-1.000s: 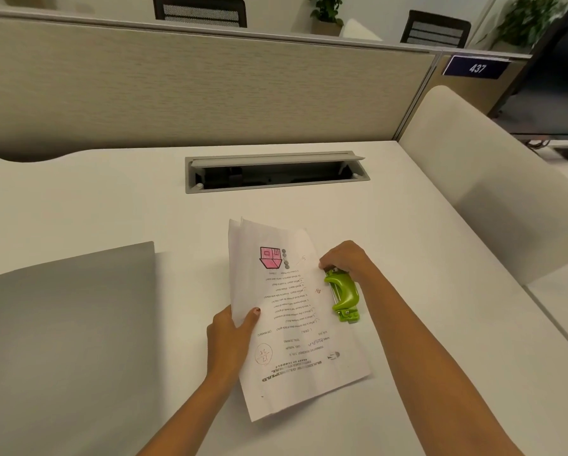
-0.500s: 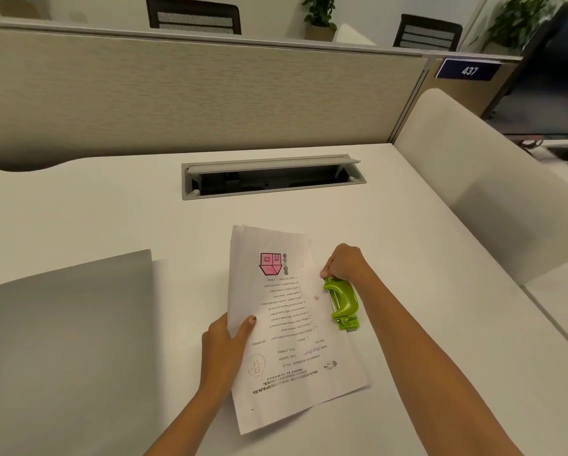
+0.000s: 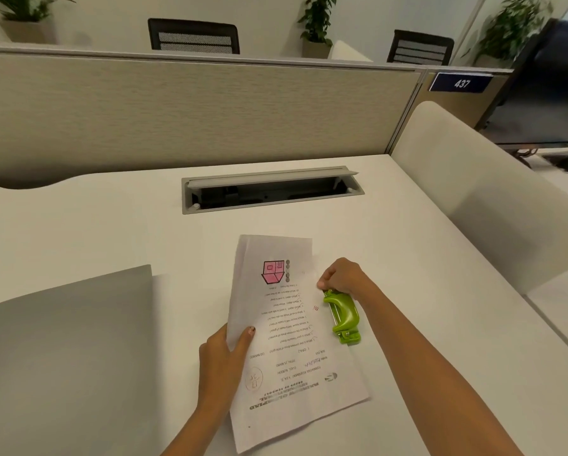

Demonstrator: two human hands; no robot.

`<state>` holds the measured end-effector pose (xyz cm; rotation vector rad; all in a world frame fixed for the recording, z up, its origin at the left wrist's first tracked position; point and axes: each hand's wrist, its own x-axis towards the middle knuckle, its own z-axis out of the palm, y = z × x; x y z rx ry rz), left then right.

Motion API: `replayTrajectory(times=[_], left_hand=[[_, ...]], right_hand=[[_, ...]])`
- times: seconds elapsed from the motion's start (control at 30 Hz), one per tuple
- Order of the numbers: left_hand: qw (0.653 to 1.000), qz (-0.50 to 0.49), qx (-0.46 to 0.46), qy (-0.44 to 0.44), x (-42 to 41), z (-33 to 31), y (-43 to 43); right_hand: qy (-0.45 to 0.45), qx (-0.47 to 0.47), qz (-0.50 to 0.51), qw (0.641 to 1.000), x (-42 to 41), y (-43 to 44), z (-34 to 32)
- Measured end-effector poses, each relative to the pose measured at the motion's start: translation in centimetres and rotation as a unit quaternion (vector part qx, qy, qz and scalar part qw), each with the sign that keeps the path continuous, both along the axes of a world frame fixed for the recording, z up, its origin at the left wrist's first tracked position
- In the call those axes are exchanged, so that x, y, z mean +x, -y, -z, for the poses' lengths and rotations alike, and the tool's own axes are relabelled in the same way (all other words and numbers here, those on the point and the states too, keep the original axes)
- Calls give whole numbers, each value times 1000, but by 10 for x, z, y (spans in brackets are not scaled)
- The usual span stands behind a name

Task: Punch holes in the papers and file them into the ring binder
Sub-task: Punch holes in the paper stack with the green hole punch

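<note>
While a person works at a white office desk point(image 3: 111, 225), the left hand point(image 3: 223, 360) pinches the left edge of a thin stack of printed white paper sheets point(image 3: 295, 343). Its thumb lies on top of the upper sheet and its fingers are hidden beneath. The sheets rest flat on the desk at the middle of the view, their print upside down to the camera. A pink house drawing sits near the far end and red pen marks near the close end.

A lime-green plastic hole punch point(image 3: 343, 315) sits on the desk against the sheets' right long edge, lengthwise along it. The right hand point(image 3: 340, 276) is at the punch's far end with its fingers curled tight, touching both the punch and the paper's edge. Whether those fingers grip the punch or the sheet cannot be told.

A flat grey ring binder point(image 3: 65, 357) lies closed on the desk to the left, near the left hand but apart from the sheets.

Beyond the papers a grey cable hatch point(image 3: 269, 189) is set into the desk, its lid raised. A beige fabric partition point(image 3: 177, 110) backs the desk, beside a dark blue sign point(image 3: 461, 83) reading 437.
</note>
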<state>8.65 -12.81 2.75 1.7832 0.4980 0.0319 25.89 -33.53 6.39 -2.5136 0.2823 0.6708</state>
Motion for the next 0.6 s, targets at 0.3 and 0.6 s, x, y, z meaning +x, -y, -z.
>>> replayTrajectory(times=[0.3,0.6], left_hand=[[1000,20,14,16,3,-7,2],[1000,-3,-24,-20,-2,1,6]], right_hand=[[-42,-44,-26,998,6,-2,-7],[71,35,48,996,-15,8,-6]])
